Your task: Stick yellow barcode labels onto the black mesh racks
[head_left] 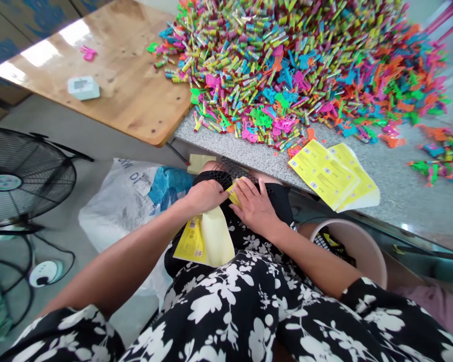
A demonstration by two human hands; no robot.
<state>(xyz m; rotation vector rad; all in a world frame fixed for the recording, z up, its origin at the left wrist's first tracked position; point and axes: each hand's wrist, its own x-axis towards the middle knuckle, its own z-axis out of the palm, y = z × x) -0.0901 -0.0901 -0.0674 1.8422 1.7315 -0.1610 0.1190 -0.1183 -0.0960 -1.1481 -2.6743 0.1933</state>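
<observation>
My left hand [207, 196] is closed over my lap, its thumb and fingers pinched at the top of a yellow label sheet [191, 244]. That sheet hangs curled over my thigh, its pale backing partly turned up. My right hand [255, 208] lies flat, fingers stretched out, on a small yellow label [234, 195] between the two hands. Beneath it, a black mesh net [226, 173] spreads over my knees. How the label is attached to the net is hidden by my fingers.
Small colourful plastic pieces and tubes [249, 65] heap on the grey counter [219, 146]. Yellow label sheets [324, 173] lie at its edge. A bucket [379, 256] stands at right, a white sack [117, 206] and fan [22, 181] at left. A wooden table [136, 90] adjoins.
</observation>
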